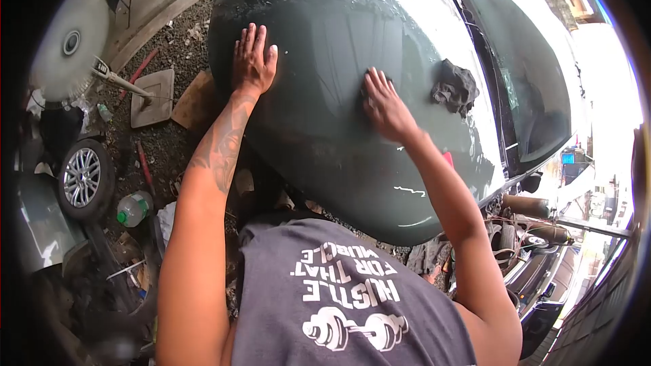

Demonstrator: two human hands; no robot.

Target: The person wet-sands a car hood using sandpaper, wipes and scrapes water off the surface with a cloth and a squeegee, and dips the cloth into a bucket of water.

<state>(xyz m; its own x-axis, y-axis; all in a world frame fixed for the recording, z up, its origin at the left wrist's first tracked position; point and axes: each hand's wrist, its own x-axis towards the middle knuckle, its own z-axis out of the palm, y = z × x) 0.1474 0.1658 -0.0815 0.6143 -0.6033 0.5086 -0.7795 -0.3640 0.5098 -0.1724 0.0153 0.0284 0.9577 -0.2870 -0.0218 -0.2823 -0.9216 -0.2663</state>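
A dark green car hood (305, 129) fills the middle of the head view, with water drops near its far edge and wet streaks on its surface. My left hand (254, 64) lies flat on the left part of the hood, fingers spread, holding nothing. Near the middle of the hood, my right hand (385, 105) presses down on a small dark piece, seen at the edges of the fingers; what it is cannot be made out. A crumpled black cloth (456, 88) lies on the hood to the right of my right hand, close to the windshield (536, 74).
At the left are a standing fan (71, 42) with its square base (152, 98), a wheel (83, 177) and a green-capped plastic bottle (134, 209) on gravelly ground. Another vehicle (549, 274) and pipes (525, 206) show at the lower right.
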